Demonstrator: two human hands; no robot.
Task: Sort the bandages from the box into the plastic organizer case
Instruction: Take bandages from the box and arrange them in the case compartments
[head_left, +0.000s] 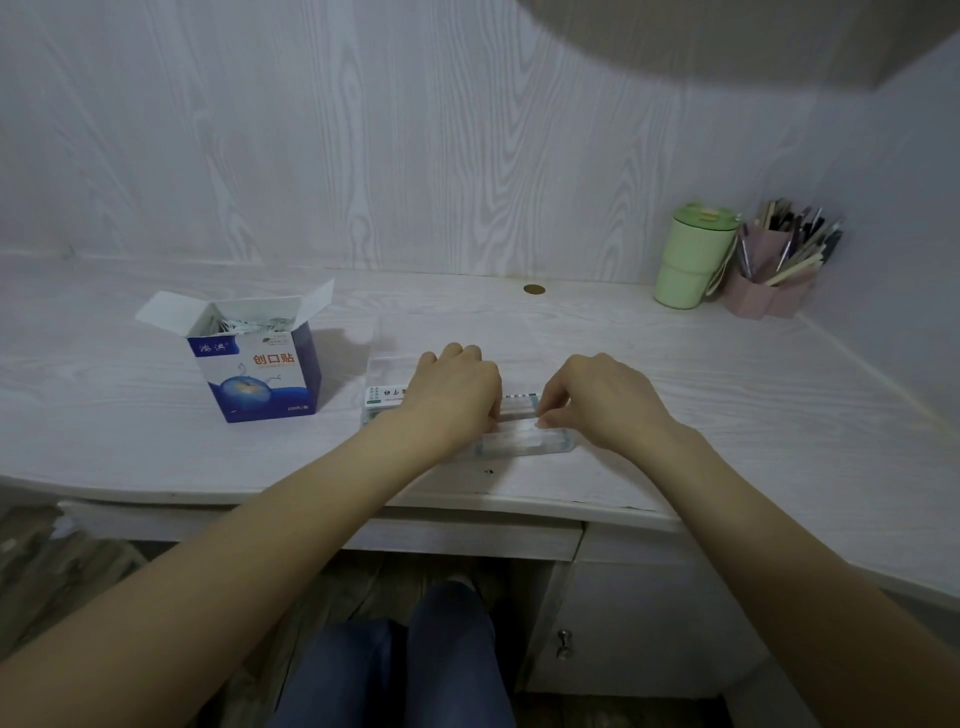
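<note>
Crosswise, organizer case (519, 441) left-right.

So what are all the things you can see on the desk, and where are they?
bandage box: one, blue and white, flaps open, left on the desk, wrapped bandages showing inside
plastic organizer case: one, clear, front middle of the desk, under both hands
cup: one, pale green with lid, back right
pen holder: one, pink, full of pens, right of the cup
round disc: one, brownish, back of the desk near the wall
desk: one, white wood grain
legs: blue trousers, under the desk
left hand: rests on the case, grip hidden
right hand: fingertips pinch the case's edge
</note>
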